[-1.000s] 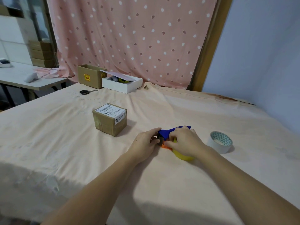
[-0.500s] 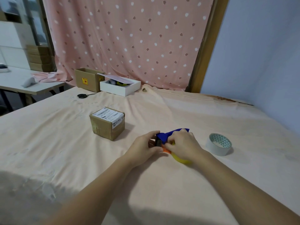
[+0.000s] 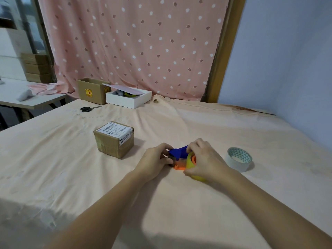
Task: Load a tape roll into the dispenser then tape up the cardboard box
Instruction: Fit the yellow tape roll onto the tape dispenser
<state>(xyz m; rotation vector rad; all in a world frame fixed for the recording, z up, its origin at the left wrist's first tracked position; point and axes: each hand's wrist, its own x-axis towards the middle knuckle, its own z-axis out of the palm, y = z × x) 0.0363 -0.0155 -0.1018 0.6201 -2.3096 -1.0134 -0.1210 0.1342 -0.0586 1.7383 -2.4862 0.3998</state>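
Both hands (image 3: pixel 181 159) clasp the dispenser (image 3: pixel 180 155) between them on the cloth (image 3: pixel 179 203).

Matt peach cloth (image 3: pixel 179 203) on table; brown cardboard box (image 3: pixel 114 141), paper label; glossy plastic dispenser (image 3: pixel 179 153).

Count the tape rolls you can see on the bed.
2: a yellow tape roll in the dispenser under the right hand; a white tape roll lying right of it.
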